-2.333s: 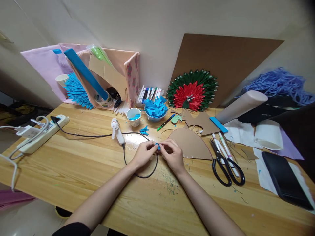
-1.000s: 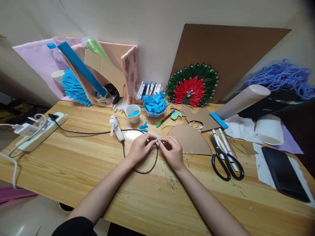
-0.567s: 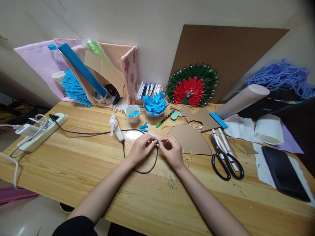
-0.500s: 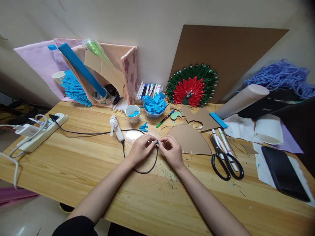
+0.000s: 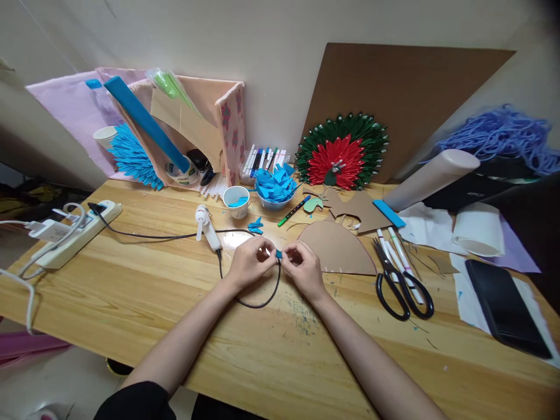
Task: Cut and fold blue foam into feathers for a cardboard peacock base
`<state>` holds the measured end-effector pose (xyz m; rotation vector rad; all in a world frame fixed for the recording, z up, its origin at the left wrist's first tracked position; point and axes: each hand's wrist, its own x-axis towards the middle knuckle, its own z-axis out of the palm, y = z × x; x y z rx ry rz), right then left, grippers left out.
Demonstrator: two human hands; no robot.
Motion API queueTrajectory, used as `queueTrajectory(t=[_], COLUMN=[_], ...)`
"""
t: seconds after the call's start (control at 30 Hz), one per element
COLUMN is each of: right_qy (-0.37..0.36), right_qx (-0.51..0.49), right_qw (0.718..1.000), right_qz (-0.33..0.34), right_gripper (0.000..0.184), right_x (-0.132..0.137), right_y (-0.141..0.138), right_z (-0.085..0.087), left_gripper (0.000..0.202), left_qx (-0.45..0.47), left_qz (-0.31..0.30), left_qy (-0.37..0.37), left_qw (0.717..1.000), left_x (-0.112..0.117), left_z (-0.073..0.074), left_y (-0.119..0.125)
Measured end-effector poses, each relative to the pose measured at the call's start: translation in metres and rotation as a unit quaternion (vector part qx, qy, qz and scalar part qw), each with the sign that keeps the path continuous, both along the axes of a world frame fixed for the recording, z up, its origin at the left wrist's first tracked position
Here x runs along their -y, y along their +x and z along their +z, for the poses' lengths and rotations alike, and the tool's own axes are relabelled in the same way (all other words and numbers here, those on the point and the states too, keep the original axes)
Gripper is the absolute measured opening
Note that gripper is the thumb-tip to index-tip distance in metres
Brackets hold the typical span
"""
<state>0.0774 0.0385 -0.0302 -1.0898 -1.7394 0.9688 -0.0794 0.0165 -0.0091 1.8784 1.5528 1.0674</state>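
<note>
Between the fingertips of both hands is a small blue piece of paper or ribbon (image 5: 279, 254), pinched from either side. My left hand (image 5: 251, 262) grips its left end with thumb and forefinger. On the other end, my right hand (image 5: 305, 268) has its thumb and forefinger closed. A black cable loop (image 5: 258, 306) runs beneath the hands to a white hot glue gun (image 5: 207, 227). Folded blue pieces (image 5: 255, 226) lie just behind my left hand. A cardboard semicircle (image 5: 339, 245) rests behind and to the right of my right hand.
Scissors (image 5: 396, 286), white markers (image 5: 400, 256) and a black phone (image 5: 507, 306) lie at the right. Behind stand a paper cup (image 5: 236, 202), a bowl (image 5: 275, 204) of blue pieces and a red-green fan-shaped craft (image 5: 341, 154). A power strip (image 5: 74, 236) sits at the left.
The blue piece shows a little more between my fingertips, and both hands have shifted very slightly. Everything else stays in place.
</note>
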Motion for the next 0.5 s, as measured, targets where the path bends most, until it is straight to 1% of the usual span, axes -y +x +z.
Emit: queueTrajectory(t=[0.13, 0.2, 0.27, 0.37, 0.43, 0.5], right_qy=[-0.034, -0.038, -0.023, 0.002, 0.012, 0.022], right_qx=[-0.027, -0.038, -0.043, -0.038, -0.027, -0.015], right_qw=[0.997, 0.996, 0.996, 0.999, 1.000, 1.000], right_qz=[-0.057, -0.077, -0.069, -0.021, 0.005, 0.013], right_gripper=[0.002, 0.003, 0.006, 0.009, 0.009, 0.007], right_x=[-0.004, -0.004, -0.002, 0.000, 0.001, 0.001], right_y=[0.001, 0.001, 0.001, 0.001, 0.001, 0.001], right_z=[-0.006, -0.007, -0.004, 0.002, 0.005, 0.006], left_gripper=[0.005, 0.007, 0.010, 0.013, 0.014, 0.015], left_qx=[0.082, 0.108, 0.115, 0.109, 0.105, 0.104], left_qz=[0.067, 0.084, 0.077, 0.043, 0.023, 0.015], left_qy=[-0.030, -0.048, -0.062, -0.071, -0.072, -0.078], left_qw=[0.994, 0.989, 0.988, 0.991, 0.992, 0.991], left_x=[-0.005, -0.007, -0.007, -0.005, -0.003, -0.002], left_z=[0.000, 0.000, -0.001, -0.003, -0.005, -0.007], left_y=[-0.007, -0.009, -0.008, -0.004, 0.000, 0.003])
